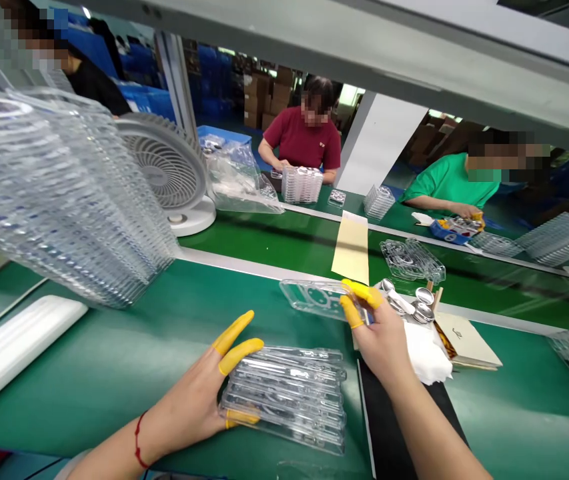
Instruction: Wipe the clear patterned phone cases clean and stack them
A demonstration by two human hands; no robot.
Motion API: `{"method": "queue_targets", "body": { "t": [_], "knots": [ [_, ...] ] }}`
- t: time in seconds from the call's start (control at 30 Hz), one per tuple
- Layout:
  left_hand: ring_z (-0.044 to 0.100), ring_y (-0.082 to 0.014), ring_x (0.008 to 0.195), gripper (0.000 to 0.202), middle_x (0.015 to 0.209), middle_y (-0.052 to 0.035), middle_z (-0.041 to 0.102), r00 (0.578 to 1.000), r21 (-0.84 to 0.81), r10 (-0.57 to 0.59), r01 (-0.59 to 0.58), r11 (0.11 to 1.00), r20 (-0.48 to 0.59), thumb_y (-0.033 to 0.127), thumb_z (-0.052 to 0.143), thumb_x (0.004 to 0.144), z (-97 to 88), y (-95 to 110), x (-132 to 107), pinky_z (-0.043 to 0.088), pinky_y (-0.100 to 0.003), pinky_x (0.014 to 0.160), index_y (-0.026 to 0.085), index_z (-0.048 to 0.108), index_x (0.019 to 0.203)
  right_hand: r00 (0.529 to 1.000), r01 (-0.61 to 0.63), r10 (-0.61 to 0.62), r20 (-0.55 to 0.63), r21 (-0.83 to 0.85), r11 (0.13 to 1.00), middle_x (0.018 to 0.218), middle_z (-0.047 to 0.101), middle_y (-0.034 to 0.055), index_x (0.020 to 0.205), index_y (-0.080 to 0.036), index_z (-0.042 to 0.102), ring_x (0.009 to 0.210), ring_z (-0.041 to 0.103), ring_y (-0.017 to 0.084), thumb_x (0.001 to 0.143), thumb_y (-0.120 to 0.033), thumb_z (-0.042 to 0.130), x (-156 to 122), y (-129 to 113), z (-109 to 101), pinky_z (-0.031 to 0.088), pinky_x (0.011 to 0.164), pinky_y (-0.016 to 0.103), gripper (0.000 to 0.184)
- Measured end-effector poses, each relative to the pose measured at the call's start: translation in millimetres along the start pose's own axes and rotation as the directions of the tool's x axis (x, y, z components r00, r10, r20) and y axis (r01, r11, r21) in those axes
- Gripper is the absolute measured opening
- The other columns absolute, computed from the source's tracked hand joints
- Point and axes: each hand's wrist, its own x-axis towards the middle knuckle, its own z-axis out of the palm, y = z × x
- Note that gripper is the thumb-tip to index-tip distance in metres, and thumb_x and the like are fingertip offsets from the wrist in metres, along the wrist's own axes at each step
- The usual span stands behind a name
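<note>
My right hand, with yellow finger cots, pinches one clear phone case by its right end. That case is held above the green bench, roughly level, and its camera cutout shows. My left hand, in yellow cots as well, grips the left end of a row of clear phone cases lying packed together on the bench. Its thumb lies at the near side and a finger at the far side, while another finger points away from the row. A further clear case shows partly at the bottom edge.
Tall stacked clear cases and a fan stand left, by a white bar. A black mat, white cloth, metal rings and notebook lie right. Loose cases rest on the belt; co-workers sit beyond.
</note>
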Motion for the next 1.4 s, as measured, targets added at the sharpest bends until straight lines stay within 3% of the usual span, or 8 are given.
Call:
{"method": "queue_targets", "body": {
  "t": [0.07, 0.2, 0.33, 0.47, 0.73, 0.97, 1.1, 1.4],
  "knots": [
    [0.051, -0.0388, 0.15, 0.08, 0.176, -0.0177, 0.027, 1.0, -0.001, 0.007, -0.007, 1.0, -0.009, 0.068, 0.069, 0.093, 0.5, -1, 0, 0.055, -0.051, 0.114, 0.033, 0.039, 0.159, 0.992, 0.125, -0.12, 0.049, -0.111, 0.986, 0.118, 0.071, 0.0119, 0.124, -0.028, 0.075, 0.108, 0.068, 0.031, 0.101, -0.045, 0.052, 9, -19, -8, 0.056, 0.098, 0.047, 0.037],
    [0.05, -0.0396, 0.15, 0.08, 0.176, -0.0183, 0.026, 1.0, 0.012, 0.022, -0.022, 1.0, -0.019, 0.068, 0.067, 0.094, 1.5, -1, 0, 0.055, -0.051, 0.113, 0.032, 0.039, 0.159, 0.87, 0.314, -0.117, 0.479, -0.356, 0.88, 0.109, 0.073, 0.0123, 0.125, -0.027, 0.077, 0.101, 0.07, 0.031, 0.097, -0.027, 0.062, 20, -64, 4, 0.057, 0.089, 0.045, 0.031],
    [0.05, -0.0415, 0.15, 0.079, 0.175, -0.0192, 0.025, 1.0, 0.039, 0.017, -0.017, 0.999, -0.013, 0.069, 0.064, 0.096, 1.1, -1, 0, 0.058, -0.053, 0.11, 0.033, 0.037, 0.16, 0.736, 0.299, -0.079, 0.672, -0.219, 0.929, 0.107, 0.078, 0.0106, 0.141, -0.021, 0.068, 0.102, 0.074, 0.033, 0.086, -0.029, 0.083, 36, -87, 36, 0.059, 0.089, 0.044, 0.058],
    [0.047, -0.0408, 0.152, 0.078, 0.175, -0.0191, 0.024, 1.0, 0.031, 0.019, -0.018, 0.999, -0.014, 0.068, 0.064, 0.096, 2.0, 0, -1, 0.056, -0.055, 0.113, 0.033, 0.037, 0.16, 0.599, 0.194, -0.088, 0.796, -0.037, 0.98, 0.119, 0.079, 0.0063, 0.156, -0.02, 0.053, 0.098, 0.077, 0.022, 0.078, -0.037, 0.092, 59, -66, 43, 0.06, 0.083, 0.03, 0.089],
    [0.04, -0.041, 0.157, 0.083, 0.177, -0.0179, 0.022, 0.999, -0.001, 0.03, -0.03, 1.0, -0.029, 0.064, 0.074, 0.091, 4.3, -1, 0, 0.053, -0.054, 0.117, 0.032, 0.039, 0.159, 0.647, 0.134, -0.083, 0.758, -0.005, 0.991, 0.107, 0.084, 0.0042, 0.121, -0.03, 0.08, 0.098, 0.078, 0.03, 0.095, -0.054, 0.074, 39, -39, 28, 0.06, 0.087, 0.038, 0.035],
    [0.047, -0.0398, 0.152, 0.086, 0.177, -0.0158, 0.024, 0.999, 0.04, 0.04, -0.039, 0.998, -0.02, 0.063, 0.073, 0.093, 3.0, -1, -3, 0.055, -0.052, 0.115, 0.034, 0.035, 0.164, 0.651, 0.053, -0.079, 0.755, 0.059, 0.997, 0.136, 0.076, 0.0038, 0.137, -0.031, 0.074, 0.122, 0.072, 0.032, 0.098, -0.06, 0.068, 3, -28, 3, 0.056, 0.107, 0.044, 0.049],
    [0.036, -0.0439, 0.158, 0.077, 0.18, -0.0092, 0.015, 0.99, 0.15, 0.142, -0.142, 0.978, 0.013, 0.058, 0.072, 0.096, -6.1, 5, 5, 0.046, -0.063, 0.12, 0.038, 0.04, 0.162, 0.65, -0.071, -0.061, 0.758, 0.14, 0.988, 0.142, 0.072, 0.0008, 0.141, -0.033, 0.071, 0.129, 0.069, 0.028, 0.1, -0.059, 0.065, -5, -14, 2, 0.054, 0.112, 0.044, 0.048],
    [0.036, -0.0432, 0.158, 0.075, 0.178, -0.0076, 0.025, 0.993, 0.144, 0.089, -0.098, 0.985, 0.072, 0.056, 0.077, 0.093, -14.1, 10, 11, 0.044, -0.064, 0.122, 0.04, 0.046, 0.159, 0.777, -0.086, 0.018, 0.629, 0.078, 0.993, 0.142, 0.072, 0.0078, 0.141, -0.026, 0.07, 0.128, 0.068, 0.034, 0.102, -0.063, 0.059, 0, 1, 10, 0.053, 0.112, 0.053, 0.054]
  ]
}}
